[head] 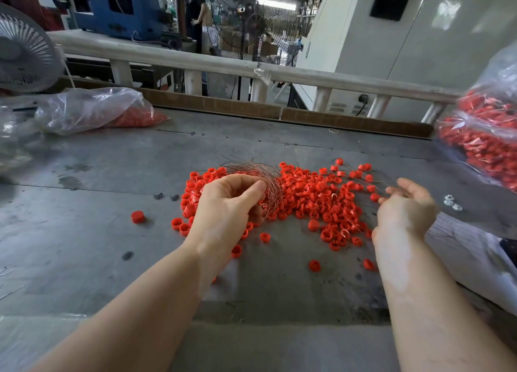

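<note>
Left hand, centre frame, grips a wire bundle above the red caps on the table; right hand, centre right, lies loosely open, holding nothing; trailing strands may snag and scatter caps

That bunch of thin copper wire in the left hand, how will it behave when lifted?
Probably floppy: the wire bunch arcs and fans out from the left hand. Likely light, as the strands look hair-thin. Stray ends may snag the red caps beneath.

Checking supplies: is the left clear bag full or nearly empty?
Nearly empty: the bag lies slumped, red caps filling only its right end.
</note>
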